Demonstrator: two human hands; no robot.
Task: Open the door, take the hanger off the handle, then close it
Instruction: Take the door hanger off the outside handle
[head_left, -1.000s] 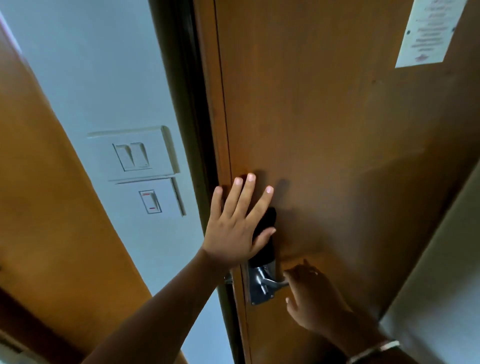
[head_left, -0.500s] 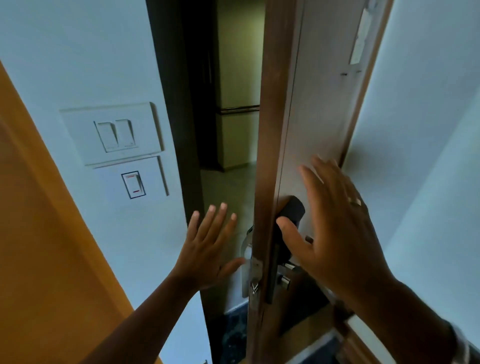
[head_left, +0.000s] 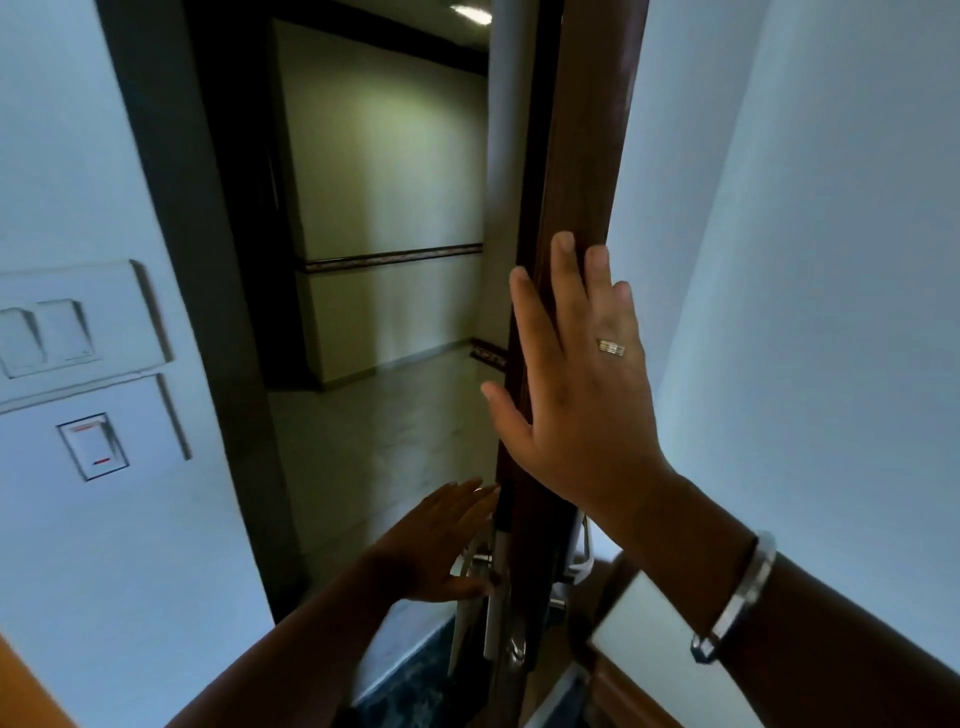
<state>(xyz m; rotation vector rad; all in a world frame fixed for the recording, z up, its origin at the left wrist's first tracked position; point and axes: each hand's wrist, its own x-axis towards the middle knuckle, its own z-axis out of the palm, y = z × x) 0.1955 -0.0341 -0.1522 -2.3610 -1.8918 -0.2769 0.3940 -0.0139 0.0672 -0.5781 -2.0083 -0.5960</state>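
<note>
The brown wooden door (head_left: 571, 171) stands open and I see it almost edge-on. My right hand (head_left: 582, 384) lies flat against its edge and inner face, fingers spread, holding nothing. My left hand (head_left: 441, 545) is lower, on the door's outer side, with its fingers apart beside the metal outer handle (head_left: 475, 558). A thin white hanger (head_left: 492, 613) hangs down from that handle, seen edge-on and partly hidden by the door. The inner handle (head_left: 583, 551) shows just below my right wrist.
Two white switch plates (head_left: 78, 322) (head_left: 93, 447) sit on the left wall beside the dark door frame (head_left: 197, 312). Beyond the opening lies a dim corridor (head_left: 389, 208) with a tiled floor. A white wall (head_left: 805, 260) is close on the right, wooden furniture (head_left: 623, 686) below.
The door has swung from shut to open. My right hand left the inner handle and rose to the door's edge. My left hand came off the door face and moved round to the outer handle.
</note>
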